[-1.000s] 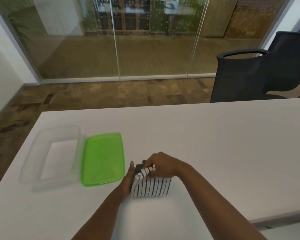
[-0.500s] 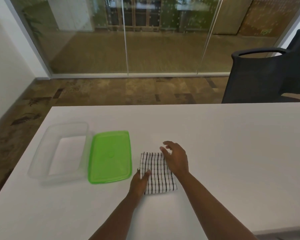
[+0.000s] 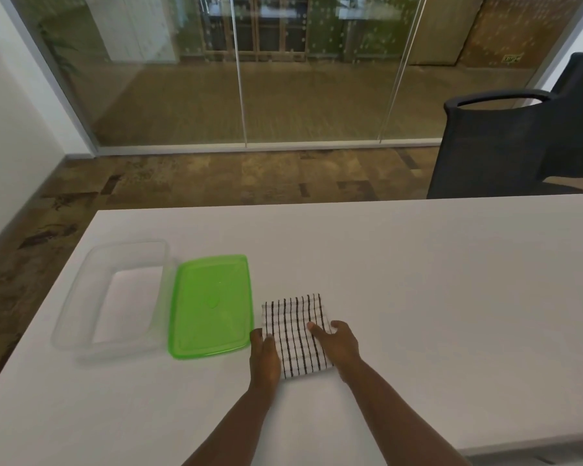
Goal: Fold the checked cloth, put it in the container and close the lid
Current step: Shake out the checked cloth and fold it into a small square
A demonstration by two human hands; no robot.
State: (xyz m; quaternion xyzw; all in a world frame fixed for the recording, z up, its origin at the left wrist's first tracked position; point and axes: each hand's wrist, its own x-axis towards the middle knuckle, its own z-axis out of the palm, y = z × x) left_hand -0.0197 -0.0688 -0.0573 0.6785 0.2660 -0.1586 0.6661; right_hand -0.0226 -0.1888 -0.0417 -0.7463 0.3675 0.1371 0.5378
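The tabletop (image 3: 418,280) is a smooth, matt white surface with a soft sheen. On it, the checked cloth (image 3: 295,334) looks like a woven, slightly ribbed textile, white with black lines. Just left of the cloth, the lid (image 3: 211,306) is glossy, translucent green plastic. Left of the lid, the container (image 3: 81,317) is clear, faintly frosted plastic. Beyond the tabletop, the chair (image 3: 492,146) has a dark mesh-like fabric back, and the wall (image 3: 317,79) is glass.
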